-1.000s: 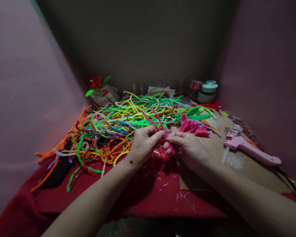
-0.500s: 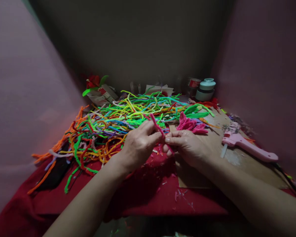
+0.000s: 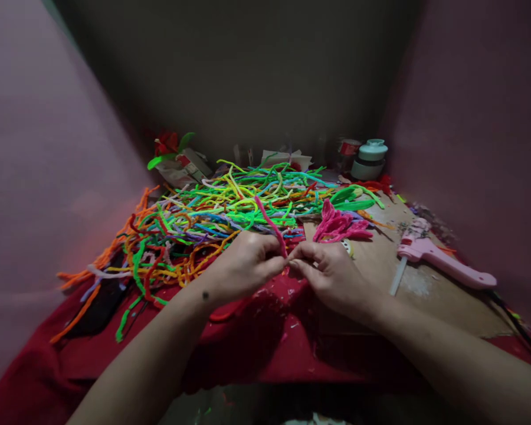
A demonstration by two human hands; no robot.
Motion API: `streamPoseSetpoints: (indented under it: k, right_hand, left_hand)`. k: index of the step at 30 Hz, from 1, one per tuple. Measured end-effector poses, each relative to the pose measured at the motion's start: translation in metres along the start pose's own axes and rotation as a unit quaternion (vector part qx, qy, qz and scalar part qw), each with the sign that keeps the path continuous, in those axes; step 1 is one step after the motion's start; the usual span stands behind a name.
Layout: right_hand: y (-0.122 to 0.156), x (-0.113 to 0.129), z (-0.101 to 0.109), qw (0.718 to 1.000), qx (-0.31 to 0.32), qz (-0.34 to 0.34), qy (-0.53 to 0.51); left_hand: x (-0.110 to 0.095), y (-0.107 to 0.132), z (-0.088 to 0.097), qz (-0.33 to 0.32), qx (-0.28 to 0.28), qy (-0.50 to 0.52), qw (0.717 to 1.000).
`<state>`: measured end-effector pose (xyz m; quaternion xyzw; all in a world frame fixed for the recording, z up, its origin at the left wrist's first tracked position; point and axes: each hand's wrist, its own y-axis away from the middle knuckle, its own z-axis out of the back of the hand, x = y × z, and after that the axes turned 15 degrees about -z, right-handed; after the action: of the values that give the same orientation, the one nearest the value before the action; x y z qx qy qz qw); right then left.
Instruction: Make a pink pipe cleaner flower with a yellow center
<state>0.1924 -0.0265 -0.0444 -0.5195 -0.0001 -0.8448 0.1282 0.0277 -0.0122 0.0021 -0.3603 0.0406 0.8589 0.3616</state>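
Note:
A pink pipe cleaner rises up and to the left from between my hands. My left hand pinches it between thumb and forefinger. Fingertip to fingertip with the left, my right hand is closed in a pinch at the pipe cleaner's lower end; the exact grip there is hidden by the fingers. Just beyond my right hand lies a bunch of looped pink pipe-cleaner petals. Behind my left hand spreads a large tangled heap of coloured pipe cleaners.
At the right a pink hot glue gun with a glue stick and cord rests on a brown board. A pale blue-lidded jar stands at the back. A red cloth with scraps covers the table. A dark flat object lies left.
Both hands have drawn slightly lower and to the left, fingertips now meeting. More of the pink pipe cleaner stands out above my left hand, and a small round item shows behind my right hand.

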Motion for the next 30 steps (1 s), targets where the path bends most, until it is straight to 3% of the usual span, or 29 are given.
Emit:
streamPoseSetpoints:
  k: [1, 3, 5, 6, 7, 10, 13, 16, 19, 21, 24, 27, 30]
  right_hand:
    - [0.003, 0.001, -0.001, 0.996, -0.042, 0.059, 0.049]
    - [0.007, 0.003, 0.000, 0.973, -0.117, 0.159, 0.120]
    - [0.008, 0.005, 0.002, 0.950, -0.165, 0.216, 0.151]
    - [0.008, 0.007, 0.004, 0.948, -0.173, 0.222, 0.148]
    - [0.006, 0.009, 0.006, 0.954, -0.167, 0.213, 0.127]
    - [-0.001, 0.014, 0.013, 0.992, -0.080, 0.098, -0.025]
    - [-0.007, 0.016, 0.017, 0.977, 0.024, -0.023, -0.209]
    - [-0.009, 0.015, 0.018, 0.949, 0.094, -0.066, -0.293]
    - [-0.006, 0.014, 0.019, 0.946, 0.124, -0.070, -0.290]
    - [-0.002, 0.013, 0.018, 0.961, 0.107, -0.056, -0.248]
    - [0.004, 0.009, 0.016, 0.996, -0.012, 0.036, -0.081]
    - [0.007, 0.004, 0.012, 0.982, -0.119, 0.130, 0.067]
    - [0.004, 0.004, 0.010, 0.995, -0.069, 0.070, 0.000]
  left_hand:
    - [0.003, -0.002, 0.001, 0.063, -0.002, 0.125, 0.990]
    - [0.008, -0.006, 0.001, 0.154, -0.005, 0.353, 0.923]
    - [0.012, -0.009, 0.000, 0.176, 0.004, 0.501, 0.848]
    - [0.012, -0.009, -0.001, 0.171, 0.003, 0.534, 0.828]
    - [0.012, -0.009, -0.002, 0.160, -0.012, 0.540, 0.826]
    - [0.007, -0.007, -0.003, 0.088, -0.123, 0.434, 0.888]
    - [0.003, -0.004, 0.000, -0.071, -0.224, 0.226, 0.945]
    - [0.003, -0.001, 0.003, -0.226, -0.217, 0.005, 0.950]
    - [0.002, -0.001, 0.004, -0.284, -0.167, -0.096, 0.939]
    - [-0.001, -0.001, 0.003, -0.258, -0.140, -0.090, 0.952]
    - [-0.004, -0.004, -0.002, -0.101, -0.079, 0.069, 0.989]
    - [-0.002, -0.006, -0.008, 0.038, -0.044, 0.271, 0.961]
    - [0.002, -0.006, -0.009, 0.059, -0.066, 0.311, 0.946]
